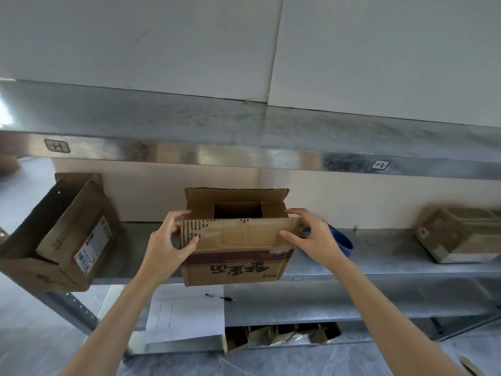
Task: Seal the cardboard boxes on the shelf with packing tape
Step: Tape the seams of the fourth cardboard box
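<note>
1. Galvanised steel shelf [379,264]: the middle box [238,267] stands at its front edge. In my judgement a tug on a flap towards the person could drag the box off the edge.
2. Middle box: its mouth points up and its long axis runs left to right along the shelf edge. The printed front faces the person with the lettering upside down. The far flap stands upright and the two end flaps lie folded inward.
3. Left box [54,240], well to the left of the middle box, is tipped on its side. A right box [461,237] sits well to the right.
4. Paper sheet [187,313]: just below the middle box, on the lower level.
5. Near flap [244,234]: its left end is ragged, with bare corrugation showing. Bending it hard there could tear it further.
6. Left hand [168,240] and right hand [317,240]: each pinches one end of the near flap between thumb and fingers.
7. Blue object [344,242]: just right of the middle box, half hidden by the right hand; possibly the tape. Letting go to fetch it may let the flap spring up.
</note>
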Demonstrator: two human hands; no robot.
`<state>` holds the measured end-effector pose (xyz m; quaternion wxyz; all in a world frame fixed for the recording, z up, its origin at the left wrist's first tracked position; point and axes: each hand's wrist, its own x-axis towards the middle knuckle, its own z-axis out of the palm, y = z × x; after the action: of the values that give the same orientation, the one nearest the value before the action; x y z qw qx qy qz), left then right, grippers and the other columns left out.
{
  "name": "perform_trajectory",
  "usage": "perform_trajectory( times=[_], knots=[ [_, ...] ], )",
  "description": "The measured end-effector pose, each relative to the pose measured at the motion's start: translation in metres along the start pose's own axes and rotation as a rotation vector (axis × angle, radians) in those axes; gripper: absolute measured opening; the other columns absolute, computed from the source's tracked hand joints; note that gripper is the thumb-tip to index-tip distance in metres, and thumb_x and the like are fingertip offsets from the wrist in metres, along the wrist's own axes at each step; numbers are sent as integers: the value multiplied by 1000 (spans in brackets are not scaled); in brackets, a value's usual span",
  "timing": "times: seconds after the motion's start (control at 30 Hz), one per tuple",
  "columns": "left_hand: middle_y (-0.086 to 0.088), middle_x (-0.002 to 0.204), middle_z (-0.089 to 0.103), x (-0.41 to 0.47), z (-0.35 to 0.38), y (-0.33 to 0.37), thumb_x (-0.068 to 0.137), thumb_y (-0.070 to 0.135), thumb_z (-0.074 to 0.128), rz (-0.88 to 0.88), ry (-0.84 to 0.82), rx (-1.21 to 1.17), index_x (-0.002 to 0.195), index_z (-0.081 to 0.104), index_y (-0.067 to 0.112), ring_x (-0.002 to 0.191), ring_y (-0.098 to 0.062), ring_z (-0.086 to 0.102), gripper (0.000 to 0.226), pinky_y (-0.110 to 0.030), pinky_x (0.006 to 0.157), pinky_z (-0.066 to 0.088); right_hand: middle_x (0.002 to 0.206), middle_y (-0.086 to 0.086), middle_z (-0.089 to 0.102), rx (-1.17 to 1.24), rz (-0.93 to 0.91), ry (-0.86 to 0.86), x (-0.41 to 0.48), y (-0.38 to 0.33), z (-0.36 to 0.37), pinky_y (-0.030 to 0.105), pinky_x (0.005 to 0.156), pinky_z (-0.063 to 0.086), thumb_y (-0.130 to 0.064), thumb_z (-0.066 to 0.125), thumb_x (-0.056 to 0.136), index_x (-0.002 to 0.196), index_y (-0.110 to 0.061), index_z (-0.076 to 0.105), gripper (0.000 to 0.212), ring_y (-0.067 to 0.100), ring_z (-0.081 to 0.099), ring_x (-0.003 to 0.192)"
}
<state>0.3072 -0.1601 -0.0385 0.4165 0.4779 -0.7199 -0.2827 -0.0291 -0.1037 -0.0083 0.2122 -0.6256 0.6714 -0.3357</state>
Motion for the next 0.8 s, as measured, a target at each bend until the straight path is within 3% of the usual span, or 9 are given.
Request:
perform_trajectory(
  times=[0.07, 0.13, 0.2, 0.27, 0.33, 0.47, 0.6, 0.7, 0.8],
  knots=[
    [0, 127, 58, 4, 3, 0, 77, 17, 82, -7, 57, 29, 126, 48, 23, 104, -7, 57, 60, -7, 76, 48, 109, -10, 63, -30, -14, 14, 3, 2, 2, 35, 88, 57, -41, 76, 79, 132, -34, 50, 59, 7, 60, 98],
    [-2, 138, 48, 8, 4, 0, 74, 17, 86, -24, 85, 59, 133, 48, 17, 106, -10, 55, 70, -13, 79, 51, 110, -12, 61, -56, -24, 0, 5, 5, 5, 35, 89, 56, -39, 78, 79, 136, -33, 45, 66, 6, 59, 98],
    [0, 146, 37, 11, 4, -1, 71, 18, 89, -19, 84, 87, 139, 43, 19, 120, -14, 50, 82, -30, 94, 54, 117, -11, 56, -58, -19, 9, 7, 7, 6, 34, 89, 55, -41, 79, 77, 141, -35, 38, 76, 6, 58, 100],
    [4, 151, 28, 15, 3, -3, 69, 19, 90, -14, 72, 88, 145, 36, 22, 135, -17, 37, 93, -41, 111, 42, 128, -9, 50, -42, 3, 27, 10, 7, 6, 32, 90, 55, -42, 81, 74, 145, -35, 31, 88, 7, 56, 104],
    [9, 155, 20, 20, 3, -2, 69, 19, 90, -16, 38, 71, 150, 27, 27, 142, -17, 30, 103, -40, 117, 33, 142, -7, 42, -52, 12, 28, 14, 7, 5, 33, 98, 50, -42, 83, 72, 151, -32, 20, 102, 8, 51, 116],
    [13, 159, 18, 23, 7, -1, 71, 13, 88, -38, -32, 21, 155, 14, 33, 144, -13, 28, 113, -39, 118, 31, 159, -11, 22, -37, 9, -36, 24, 8, 3, 40, 114, 35, -39, 86, 70, 155, -34, 0, 121, 12, 30, 142],
    [11, 142, 35, 25, 7, -2, 71, 7, 86, -50, -11, -15, 151, 23, 37, 132, -6, 40, 106, -33, 107, 42, 150, -4, 34, -27, -41, -62, 28, 4, 4, 34, 111, 35, -33, 84, 75, 152, -41, 13, 105, 11, 36, 134],
    [6, 131, 37, 23, 5, -6, 74, 11, 84, -26, -54, 56, 132, 50, 27, 121, -8, 43, 69, -37, 106, 47, 137, -1, 37, -114, -67, -72, 29, 9, 4, 36, 107, 42, -39, 78, 80, 144, -35, 40, 75, 12, 41, 125],
    [6, 125, 41, 19, 5, -9, 80, 12, 79, -9, -80, 94, 114, 61, 24, 114, -5, 45, 40, -35, 104, 48, 134, -5, 36, -142, -73, -67, 27, 10, 8, 31, 103, 44, -43, 72, 85, 132, -27, 57, 52, 6, 42, 121]
  ],
)
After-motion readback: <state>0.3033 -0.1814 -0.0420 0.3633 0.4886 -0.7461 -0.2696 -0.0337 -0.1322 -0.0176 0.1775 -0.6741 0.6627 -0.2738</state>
